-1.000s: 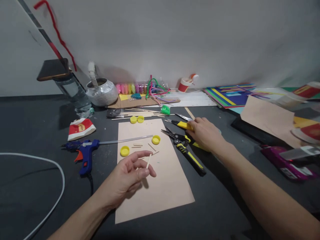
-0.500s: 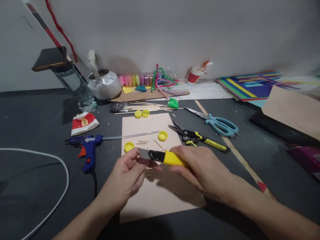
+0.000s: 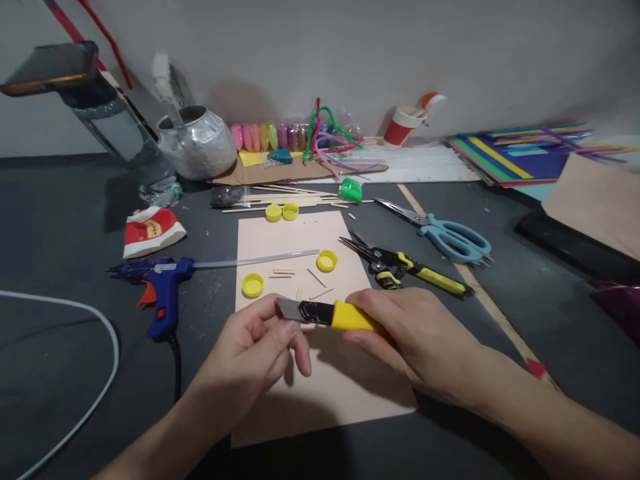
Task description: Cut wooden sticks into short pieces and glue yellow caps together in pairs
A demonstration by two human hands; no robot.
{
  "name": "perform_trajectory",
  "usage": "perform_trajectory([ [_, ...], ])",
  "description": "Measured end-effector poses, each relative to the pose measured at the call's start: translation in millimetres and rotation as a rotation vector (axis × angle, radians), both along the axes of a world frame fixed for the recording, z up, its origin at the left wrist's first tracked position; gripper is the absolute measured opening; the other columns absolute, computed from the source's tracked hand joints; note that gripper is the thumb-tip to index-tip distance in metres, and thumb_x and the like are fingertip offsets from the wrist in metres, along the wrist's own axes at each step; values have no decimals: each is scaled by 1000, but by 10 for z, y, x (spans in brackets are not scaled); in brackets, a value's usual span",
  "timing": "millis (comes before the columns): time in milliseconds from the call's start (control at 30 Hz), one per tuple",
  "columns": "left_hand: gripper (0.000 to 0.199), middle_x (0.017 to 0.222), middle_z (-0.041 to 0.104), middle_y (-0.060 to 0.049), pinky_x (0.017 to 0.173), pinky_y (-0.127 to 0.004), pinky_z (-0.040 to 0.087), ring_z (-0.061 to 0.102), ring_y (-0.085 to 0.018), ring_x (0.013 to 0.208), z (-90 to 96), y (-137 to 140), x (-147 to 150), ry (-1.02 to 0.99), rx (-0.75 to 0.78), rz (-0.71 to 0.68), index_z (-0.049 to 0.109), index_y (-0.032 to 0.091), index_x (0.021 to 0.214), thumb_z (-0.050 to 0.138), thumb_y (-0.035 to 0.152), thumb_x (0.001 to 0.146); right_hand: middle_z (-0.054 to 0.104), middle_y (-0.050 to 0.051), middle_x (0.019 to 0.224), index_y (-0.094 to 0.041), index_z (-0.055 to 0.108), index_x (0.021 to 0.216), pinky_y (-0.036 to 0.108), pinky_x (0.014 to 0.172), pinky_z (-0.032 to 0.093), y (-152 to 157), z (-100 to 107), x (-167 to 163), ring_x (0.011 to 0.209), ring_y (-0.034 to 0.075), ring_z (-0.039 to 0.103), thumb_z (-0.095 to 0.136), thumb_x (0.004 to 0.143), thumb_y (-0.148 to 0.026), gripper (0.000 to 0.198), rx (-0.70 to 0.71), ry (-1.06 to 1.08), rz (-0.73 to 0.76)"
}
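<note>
In front of me, my right hand (image 3: 400, 327) grips the yellow handle of a utility knife (image 3: 353, 316), whose blade points left. The fingers of my left hand (image 3: 265, 347) are pinched at the blade's tip; whatever lies between them is hidden. Below both hands is a pale sheet of paper (image 3: 325, 393). On it lie short cut sticks (image 3: 283, 273), one yellow cap (image 3: 253, 285) to the left and another yellow cap (image 3: 327, 261) to the right.
A blue glue gun (image 3: 167, 293) with a glue stick lies left. Right are black-and-yellow snips (image 3: 420, 273) and blue scissors (image 3: 450, 238). Behind stand a silver pot (image 3: 200, 143), a bottle bearing a phone (image 3: 55, 67), long sticks (image 3: 295, 199) and coloured sheets (image 3: 505, 157).
My view has shifted a little, so the tabletop things appear further left and higher. The knife stays at my left fingertips, and some left fingers have moved beneath the blade.
</note>
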State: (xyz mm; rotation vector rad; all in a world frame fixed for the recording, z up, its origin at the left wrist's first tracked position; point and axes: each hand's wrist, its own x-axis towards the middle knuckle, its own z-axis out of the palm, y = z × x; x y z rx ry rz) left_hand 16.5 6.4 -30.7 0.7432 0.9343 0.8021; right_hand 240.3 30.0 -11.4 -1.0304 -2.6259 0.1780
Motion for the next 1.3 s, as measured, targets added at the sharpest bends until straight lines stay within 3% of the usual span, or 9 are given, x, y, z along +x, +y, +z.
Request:
perform_trajectory([
  [133,23,56,69,-1,35,-16,9,21,0,33,27,15,-22,25,-18,40,52,18,78,64,34,90,63,4,64,-13,61,90,28,50,34,31,-26,34,52,18,57,31,106,-43,45,-11,-29,-15],
  [400,23,53,66,-1,39,-17,17,27,-1,36,-7,24,-39,74,-20,-10,60,15,72,61,29,90,60,1,60,-15,60,87,27,49,31,45,-43,14,49,15,52,30,106,-44,47,-49,-25,-12],
  [667,27,49,63,1,35,-17,11,22,0,31,35,81,-81,80,-89,-17,62,13,76,69,38,84,59,2,62,-17,58,82,27,50,30,109,-129,28,51,15,50,33,105,-42,42,38,-66,-22],
  [867,26,48,63,0,37,-17,12,24,-1,34,66,33,-70,71,-99,-52,63,14,78,67,39,86,63,5,62,-16,58,83,30,51,28,215,-130,151,50,18,54,25,106,-46,50,150,-158,-212],
  [1133,20,55,66,-1,36,-20,13,27,-3,34,25,15,-64,111,-84,0,66,15,83,65,34,87,62,3,63,-15,60,88,27,50,30,43,-67,6,51,16,53,31,105,-46,45,-86,-2,-11],
  [1300,21,53,65,-1,42,-21,20,35,-5,40,6,34,-94,135,-102,-23,63,17,74,64,32,87,60,2,63,-16,59,87,27,52,30,47,-93,-2,53,16,52,33,105,-43,42,-77,-7,-10],
])
